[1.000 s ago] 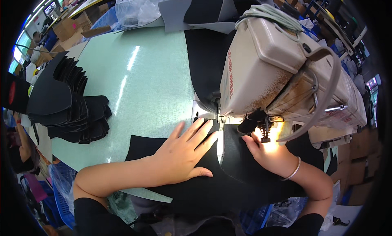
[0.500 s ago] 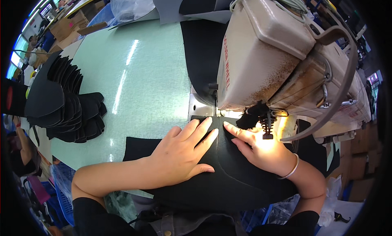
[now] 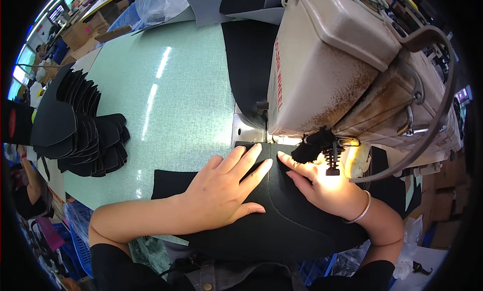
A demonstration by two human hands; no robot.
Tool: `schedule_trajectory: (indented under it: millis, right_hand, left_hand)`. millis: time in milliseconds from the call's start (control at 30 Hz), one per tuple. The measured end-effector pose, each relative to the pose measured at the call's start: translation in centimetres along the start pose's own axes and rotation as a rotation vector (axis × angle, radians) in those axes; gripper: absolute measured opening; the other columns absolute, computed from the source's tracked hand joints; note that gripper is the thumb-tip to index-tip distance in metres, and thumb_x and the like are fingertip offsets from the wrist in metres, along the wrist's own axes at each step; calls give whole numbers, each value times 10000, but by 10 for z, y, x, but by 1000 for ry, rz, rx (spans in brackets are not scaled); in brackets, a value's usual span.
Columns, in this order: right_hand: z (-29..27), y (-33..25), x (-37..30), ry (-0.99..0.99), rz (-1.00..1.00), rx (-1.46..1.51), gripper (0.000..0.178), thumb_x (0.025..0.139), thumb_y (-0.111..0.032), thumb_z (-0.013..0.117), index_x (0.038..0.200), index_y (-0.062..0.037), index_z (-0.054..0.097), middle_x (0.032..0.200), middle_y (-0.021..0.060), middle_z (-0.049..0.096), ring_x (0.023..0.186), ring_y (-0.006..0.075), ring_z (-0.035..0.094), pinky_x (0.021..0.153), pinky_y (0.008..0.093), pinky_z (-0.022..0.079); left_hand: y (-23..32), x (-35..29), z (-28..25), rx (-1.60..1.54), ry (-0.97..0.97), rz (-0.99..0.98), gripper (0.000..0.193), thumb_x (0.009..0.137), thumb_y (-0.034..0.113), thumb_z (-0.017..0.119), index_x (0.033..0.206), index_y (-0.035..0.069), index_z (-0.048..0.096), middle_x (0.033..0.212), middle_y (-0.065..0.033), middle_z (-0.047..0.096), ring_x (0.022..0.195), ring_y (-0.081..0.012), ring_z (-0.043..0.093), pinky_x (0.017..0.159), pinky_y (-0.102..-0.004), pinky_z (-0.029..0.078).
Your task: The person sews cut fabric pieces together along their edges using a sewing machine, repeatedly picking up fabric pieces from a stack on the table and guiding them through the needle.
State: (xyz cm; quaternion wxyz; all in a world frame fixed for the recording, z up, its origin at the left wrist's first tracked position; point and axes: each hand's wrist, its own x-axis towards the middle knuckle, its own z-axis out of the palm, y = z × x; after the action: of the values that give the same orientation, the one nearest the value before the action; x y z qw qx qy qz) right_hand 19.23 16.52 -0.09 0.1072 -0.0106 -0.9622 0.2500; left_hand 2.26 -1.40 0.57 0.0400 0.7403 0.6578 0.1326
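Under both my hands lies a black sheet of material [image 3: 297,210] with a curved seam running down it from the far edge. My left hand [image 3: 221,185] rests on the sheet left of that seam, fingers spread and pointing at the sewing machine [image 3: 322,69]. On the other side of the seam, my right hand [image 3: 322,183] presses down with its index finger stretched forward and thumb apart. The machine's lamp brightly lights its back. The needle area is hidden behind the machine head and a fuzzy black piece [image 3: 313,144]. A metal plate [image 3: 246,131] shows just beyond the sheet.
A fanned stack of cut black pieces [image 3: 83,127] sits at the left of the pale green table [image 3: 176,89]. Another long black piece [image 3: 246,64] runs behind the machine head. Grey and black sheets [image 3: 226,6] and clear plastic [image 3: 158,9] lie at the far edge.
My view has shifted slightly, so the machine head looks a little larger and further right. My hands and the black sheet keep nearly the same places.
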Motion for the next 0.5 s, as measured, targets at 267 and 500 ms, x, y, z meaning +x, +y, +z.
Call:
schedule_trajectory:
  millis: [267, 500]
  right_hand:
    - [-1, -1, 2, 33, -37, -32, 438, 856, -44, 641, 1280, -104, 550, 652, 88, 570, 533, 206, 526, 542, 311, 440]
    - [-12, -10, 9, 1, -48, -242, 456, 828, -101, 671, 1270, -104, 558, 663, 71, 574, 533, 195, 500, 542, 320, 421]
  left_hand:
    - [-1, 0, 0, -15, 7, 7, 735, 774, 499, 649, 1284, -9, 500, 1288, -201, 459, 1088, -283, 438, 742, -310, 416]
    - [-1, 4, 2, -81, -6, -19, 652, 763, 490, 683, 1193, 19, 552, 1159, -208, 476, 1150, -359, 426, 836, -410, 421]
